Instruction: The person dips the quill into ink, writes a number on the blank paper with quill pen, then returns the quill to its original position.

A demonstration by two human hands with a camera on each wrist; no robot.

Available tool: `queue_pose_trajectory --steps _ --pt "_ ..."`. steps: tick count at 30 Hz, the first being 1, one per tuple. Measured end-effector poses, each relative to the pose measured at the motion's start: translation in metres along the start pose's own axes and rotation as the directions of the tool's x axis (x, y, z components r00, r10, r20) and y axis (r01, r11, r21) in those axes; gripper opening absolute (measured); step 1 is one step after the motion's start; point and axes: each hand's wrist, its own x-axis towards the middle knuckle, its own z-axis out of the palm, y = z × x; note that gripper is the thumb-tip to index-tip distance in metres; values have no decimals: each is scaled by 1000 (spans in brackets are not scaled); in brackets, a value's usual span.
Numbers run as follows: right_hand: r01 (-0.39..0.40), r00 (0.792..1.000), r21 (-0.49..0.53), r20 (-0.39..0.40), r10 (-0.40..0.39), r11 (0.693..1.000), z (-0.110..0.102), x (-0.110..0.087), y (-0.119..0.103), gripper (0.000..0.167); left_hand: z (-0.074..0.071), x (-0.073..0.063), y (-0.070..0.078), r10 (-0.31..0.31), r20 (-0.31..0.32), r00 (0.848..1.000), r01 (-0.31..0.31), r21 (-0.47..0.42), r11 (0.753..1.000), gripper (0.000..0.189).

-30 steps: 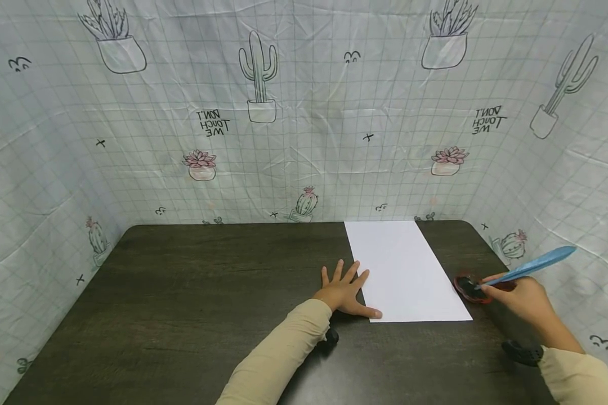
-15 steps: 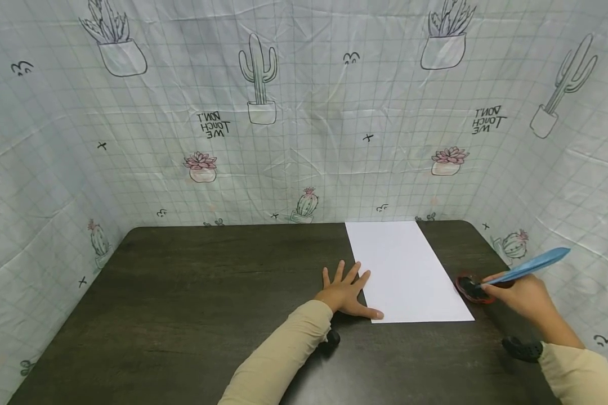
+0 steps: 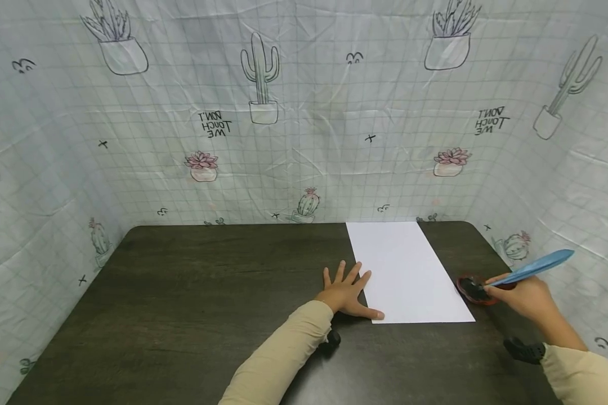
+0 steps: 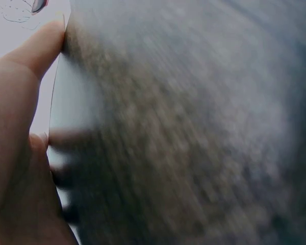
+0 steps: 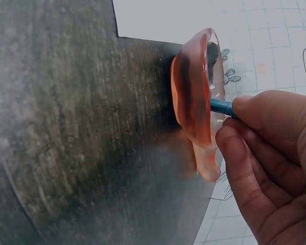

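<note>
A blue feather quill pen (image 3: 542, 264) is pinched between the thumb and fingers of my right hand (image 3: 529, 301), its feather slanting up to the right. The pen's lower end reaches into a translucent orange-red dish (image 5: 191, 97) with dark liquid inside; the tip is hidden by the dish wall in the right wrist view. To the left of the dish lies a blank white sheet of paper (image 3: 407, 270). My left hand (image 3: 345, 295) rests with spread fingers on the paper's lower left edge, the thumb (image 4: 43, 46) on its near corner.
Everything rests on a dark wood-grain table (image 3: 208, 292). A white grid cloth (image 3: 309, 112) printed with cacti hangs behind it and along both sides. The dish stands close to the table's right edge, its short handle (image 5: 207, 163) visible in the right wrist view.
The quill's feather has shifted slightly while its lower end stays in the dish. My left hand keeps its place on the paper.
</note>
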Motion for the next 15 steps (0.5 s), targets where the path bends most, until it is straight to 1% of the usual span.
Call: queue_pose_trajectory --steps 6,9,15 --pt "-24 999 9 38 24 1000 -2 -2 -5 20 15 20 -10 -11 -6 1000 11 -9 1000 101" --pt "-24 999 14 35 23 1000 -1 -1 -6 21 15 20 -10 -8 -4 1000 8 -8 1000 101" --pt "-19 1000 -22 10 19 1000 0 -2 -8 23 15 19 -9 -6 13 1000 6 -10 1000 102"
